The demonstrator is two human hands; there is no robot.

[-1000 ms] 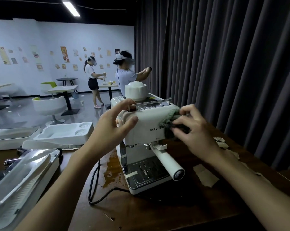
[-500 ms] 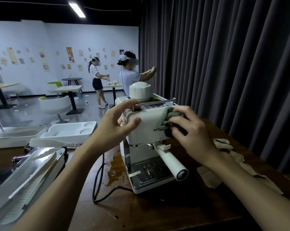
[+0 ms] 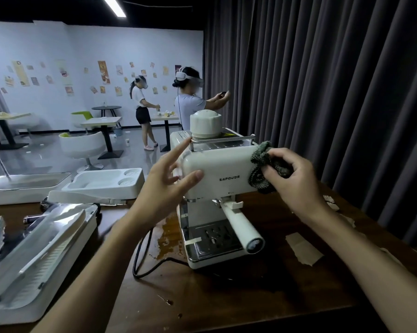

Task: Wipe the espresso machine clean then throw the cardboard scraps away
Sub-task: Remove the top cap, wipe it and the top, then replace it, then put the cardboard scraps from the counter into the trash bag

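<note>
Cream espresso machine (image 3: 217, 174) stands upright on a dark wooden table (image 3: 226, 296), front panel facing the camera. Right hand (image 3: 296, 179) grips a bunched grey-green cloth (image 3: 262, 169) pressed against the machine's upper right front corner. Left hand (image 3: 164, 186) is spread at the machine's left side, fingers extended, thumb lying against the front face. Portafilter handle (image 3: 241, 227) projects forward over the drip tray. Black power cord (image 3: 140, 258) loops on the table left of the base, beside a brown stain (image 3: 166, 239). Cardboard scraps (image 3: 303, 248) lie on the table right of the machine, apart from it. Dark curtain (image 3: 322, 80) hangs behind
</note>
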